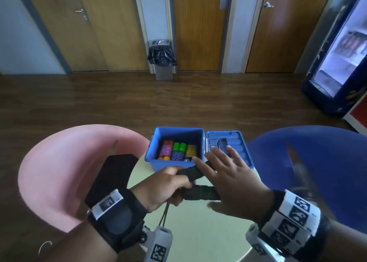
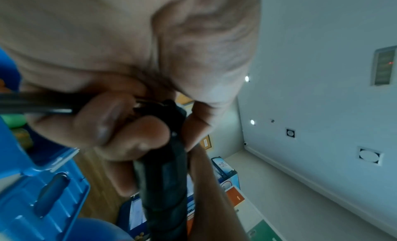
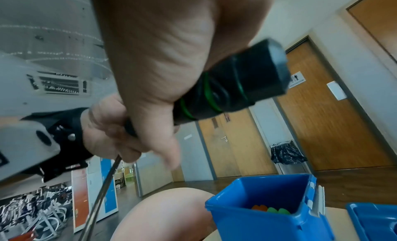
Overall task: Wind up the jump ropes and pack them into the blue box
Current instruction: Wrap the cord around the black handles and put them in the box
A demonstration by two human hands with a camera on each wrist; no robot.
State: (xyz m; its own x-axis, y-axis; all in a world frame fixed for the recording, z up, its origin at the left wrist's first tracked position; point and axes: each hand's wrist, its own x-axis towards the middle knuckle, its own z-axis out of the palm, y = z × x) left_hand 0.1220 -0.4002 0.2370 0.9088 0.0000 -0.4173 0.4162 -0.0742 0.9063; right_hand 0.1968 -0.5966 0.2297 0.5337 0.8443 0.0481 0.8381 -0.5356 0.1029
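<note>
The rope (image 1: 195, 182) sits near the box (image 1: 174, 163), its black handles gripped in our left hand (image 1: 164, 184); our right hand (image 1: 232, 179) is spread flat across them. We should hold both handles together and keep each wrap tight.

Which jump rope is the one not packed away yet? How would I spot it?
Find the blue box standing open on the pale round table, between the pink and blue chairs. Just in front of it, the left hand grips a jump rope. Unlike the bright wound ones in the box, it is black with thin green rings.
</note>
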